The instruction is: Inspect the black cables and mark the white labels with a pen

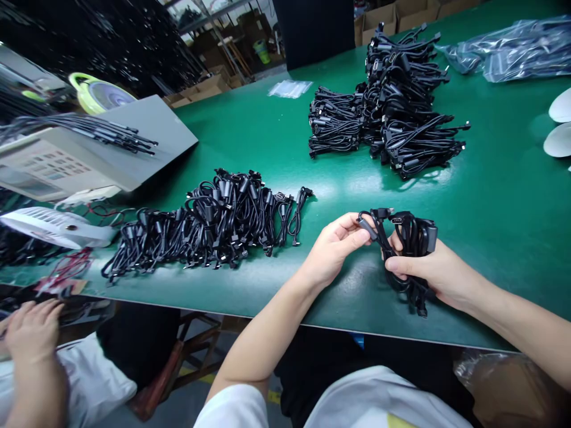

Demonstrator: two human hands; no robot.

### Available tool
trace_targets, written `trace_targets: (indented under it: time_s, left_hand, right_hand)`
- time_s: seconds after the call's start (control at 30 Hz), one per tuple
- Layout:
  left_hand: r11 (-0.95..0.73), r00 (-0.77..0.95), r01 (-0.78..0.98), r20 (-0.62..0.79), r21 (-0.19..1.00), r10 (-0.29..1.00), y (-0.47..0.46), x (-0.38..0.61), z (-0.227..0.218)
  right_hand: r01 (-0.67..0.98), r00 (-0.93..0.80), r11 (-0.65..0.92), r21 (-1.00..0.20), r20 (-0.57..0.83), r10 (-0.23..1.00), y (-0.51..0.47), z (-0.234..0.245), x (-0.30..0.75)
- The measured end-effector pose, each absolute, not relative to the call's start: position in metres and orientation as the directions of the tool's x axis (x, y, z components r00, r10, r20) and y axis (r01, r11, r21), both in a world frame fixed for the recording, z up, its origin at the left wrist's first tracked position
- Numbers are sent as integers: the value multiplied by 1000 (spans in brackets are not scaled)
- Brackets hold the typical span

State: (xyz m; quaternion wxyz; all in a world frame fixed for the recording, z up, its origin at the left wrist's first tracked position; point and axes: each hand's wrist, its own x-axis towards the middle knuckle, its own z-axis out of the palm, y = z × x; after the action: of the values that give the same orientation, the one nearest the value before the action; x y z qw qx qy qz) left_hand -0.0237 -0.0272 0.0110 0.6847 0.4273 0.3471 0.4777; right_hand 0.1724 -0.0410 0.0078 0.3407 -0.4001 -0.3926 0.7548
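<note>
We see the left hand (pixel 332 252) and right hand (pixel 435 276) holding a bundle of black cables (pixel 413 249) over the green work mat (pixel 499 238), forearms angled in from the near side. Left fingers (pixel 352 229) pinch one cable near a moulded section, right fingers (pixel 395 266) curl round the looped bundle, which sits between both hands, its loose end hanging low. Left of the hands lies a heap of black cables (pixel 214 223), a bigger heap (pixel 397 101) lies farther up, plastic-bagged items (pixel 504 50) top right, a co-worker's hand (pixel 31 330) lower left
</note>
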Motion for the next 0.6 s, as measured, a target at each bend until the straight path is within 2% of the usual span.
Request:
trace_targets:
  time_s: [0.23,0.43,0.6]
  left_hand:
    - [220,333,-395,-84,892,939,-28,-24,9]
    - [264,276,-397,-160,879,948,-26,-21,7]
    - [272,302,-431,-147,861,942,-27,-21,11]
  right_hand:
    - [-176,-400,-443,-879,-347,848,-41,9,170]
    - [-136,-425,-419,-898,-329,843,-42,4,171]
    - [-150,-414,-437,-887,-345,843,-42,3,174]
